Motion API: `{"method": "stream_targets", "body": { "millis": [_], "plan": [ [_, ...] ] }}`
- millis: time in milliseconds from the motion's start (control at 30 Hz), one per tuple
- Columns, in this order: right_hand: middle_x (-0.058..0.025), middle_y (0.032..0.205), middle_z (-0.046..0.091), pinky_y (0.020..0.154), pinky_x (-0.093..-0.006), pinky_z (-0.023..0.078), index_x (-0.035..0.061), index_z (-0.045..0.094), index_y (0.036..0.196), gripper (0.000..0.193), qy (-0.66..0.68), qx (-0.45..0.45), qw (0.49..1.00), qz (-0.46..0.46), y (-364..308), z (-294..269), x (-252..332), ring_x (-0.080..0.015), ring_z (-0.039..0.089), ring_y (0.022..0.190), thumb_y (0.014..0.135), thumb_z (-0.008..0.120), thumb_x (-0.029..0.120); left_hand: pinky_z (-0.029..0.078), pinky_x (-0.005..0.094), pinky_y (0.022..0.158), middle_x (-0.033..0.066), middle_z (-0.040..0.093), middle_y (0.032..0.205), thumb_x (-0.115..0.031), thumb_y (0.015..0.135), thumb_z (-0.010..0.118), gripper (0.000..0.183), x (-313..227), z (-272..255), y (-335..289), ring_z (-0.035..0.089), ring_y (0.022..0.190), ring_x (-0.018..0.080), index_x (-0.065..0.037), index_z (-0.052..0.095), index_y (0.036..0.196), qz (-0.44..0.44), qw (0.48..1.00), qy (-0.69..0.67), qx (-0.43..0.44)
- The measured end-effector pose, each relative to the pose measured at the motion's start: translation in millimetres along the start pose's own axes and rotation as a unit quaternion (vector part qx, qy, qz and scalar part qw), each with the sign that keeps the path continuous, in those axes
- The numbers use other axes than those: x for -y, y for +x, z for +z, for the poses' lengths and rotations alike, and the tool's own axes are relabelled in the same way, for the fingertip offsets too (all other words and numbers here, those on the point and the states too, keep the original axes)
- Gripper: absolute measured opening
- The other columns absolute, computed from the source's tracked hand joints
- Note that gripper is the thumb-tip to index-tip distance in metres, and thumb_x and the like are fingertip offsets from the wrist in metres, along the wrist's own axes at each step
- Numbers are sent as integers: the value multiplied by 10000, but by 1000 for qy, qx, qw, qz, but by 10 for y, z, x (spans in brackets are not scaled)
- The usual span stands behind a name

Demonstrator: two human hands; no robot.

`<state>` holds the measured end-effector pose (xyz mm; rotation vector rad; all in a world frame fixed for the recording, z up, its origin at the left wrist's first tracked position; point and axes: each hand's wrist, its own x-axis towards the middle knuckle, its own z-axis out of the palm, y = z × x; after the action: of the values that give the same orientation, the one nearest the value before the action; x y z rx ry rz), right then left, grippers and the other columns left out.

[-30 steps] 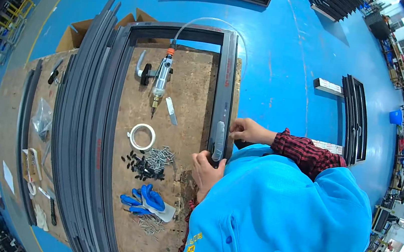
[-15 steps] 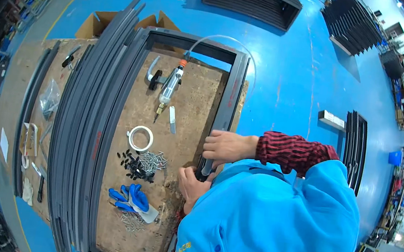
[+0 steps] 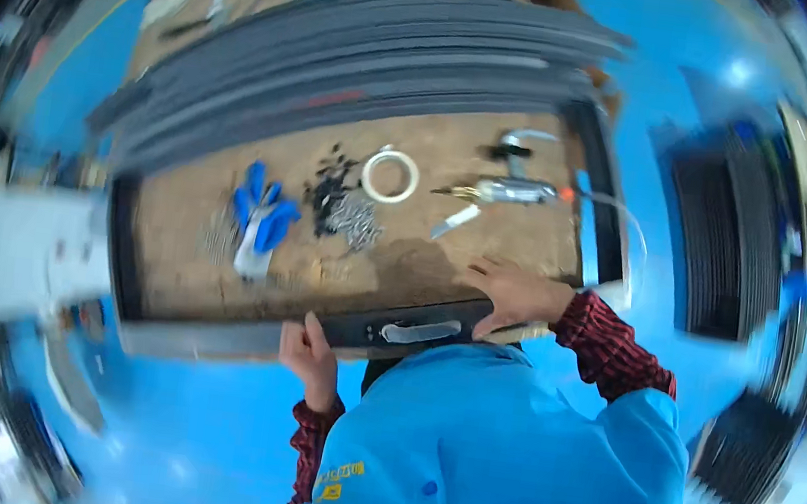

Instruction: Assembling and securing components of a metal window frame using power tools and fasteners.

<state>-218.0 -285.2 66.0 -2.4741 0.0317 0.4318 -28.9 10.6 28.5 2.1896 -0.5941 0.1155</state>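
Observation:
Across the near side of a dark grey rectangular metal frame point(image 3: 343, 333), a curved silver-grey handle point(image 3: 421, 332) lies on the bar, with small dark marks or holes at its left end. My left hand point(image 3: 311, 362) is at the bar's outer edge left of the handle, fingers partly apart, the picture slightly blurred there. To the right of the handle, my right hand point(image 3: 519, 296) rests on the frame, its thumb on the bar and its fingers stretched over the wooden board point(image 3: 319, 287). Neither hand holds a loose thing.
Inside the frame lie blue-and-white gloves point(image 3: 266, 220), black plastic pieces point(image 3: 329, 187), silver screws point(image 3: 355, 221), a white tape roll point(image 3: 390, 176), a power screwdriver point(image 3: 512, 192) with a hose, and a flat strip point(image 3: 456, 220). Dark bars point(image 3: 377, 57) are stacked beyond. More frames point(image 3: 728, 232) stand right.
The view has swung round, so the frame now runs across in front of me. My hands have come apart from the handle, the left to its left, the right to its right.

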Motion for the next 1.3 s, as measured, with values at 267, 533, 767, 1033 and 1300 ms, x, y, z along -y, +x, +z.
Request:
{"method": "stream_targets", "body": {
  "millis": [267, 533, 767, 1033, 1300],
  "plan": [
    [-182, 1366, 491, 1039, -408, 427, 19, 422, 1419, 942, 215, 158, 953, -141, 685, -117, -225, -312, 519, 1229, 667, 890, 336, 391, 374, 648, 29, 435, 686, -112, 790, 704, 310, -115, 709, -185, 425, 663, 253, -111, 409, 692, -58, 943, 244, -220],
    [-255, 1479, 400, 1084, -418, 401, -27, 302, 1494, 985, 352, 345, 867, -77, 1357, 101, -89, -349, 480, 1300, 751, 827, 351, 403, 380, 631, 31, 475, 703, -118, 738, 697, 273, -50, 741, -150, 469, 670, 263, -123, 426, 700, -83, 901, 307, -296],
    [-256, 1433, 395, 1072, -433, 393, -27, 281, 1496, 984, 178, 291, 918, -203, 1054, 305, 47, -377, 454, 1284, 764, 800, 376, 406, 379, 628, 28, 485, 708, -108, 724, 676, 237, -56, 800, -199, 477, 675, 257, -125, 441, 700, -123, 893, 310, -303],
    [-260, 1262, 448, 978, -465, 431, -41, 301, 1450, 866, 38, 238, 921, -305, 1071, 221, 174, -424, 492, 1131, 758, 737, 247, 407, 374, 636, 27, 482, 708, -100, 729, 667, 230, -118, 777, -168, 475, 679, 253, -127, 441, 696, -123, 897, 307, -294],
    [-48, 928, 656, 645, -343, 471, 102, 636, 1176, 378, -278, -119, 740, -601, 2566, -598, 387, -244, 591, 726, 801, 646, 59, 401, 378, 633, 30, 478, 709, -94, 725, 656, 214, -122, 751, -92, 466, 673, 257, -128, 446, 702, -113, 901, 300, -293]
  ]
}}
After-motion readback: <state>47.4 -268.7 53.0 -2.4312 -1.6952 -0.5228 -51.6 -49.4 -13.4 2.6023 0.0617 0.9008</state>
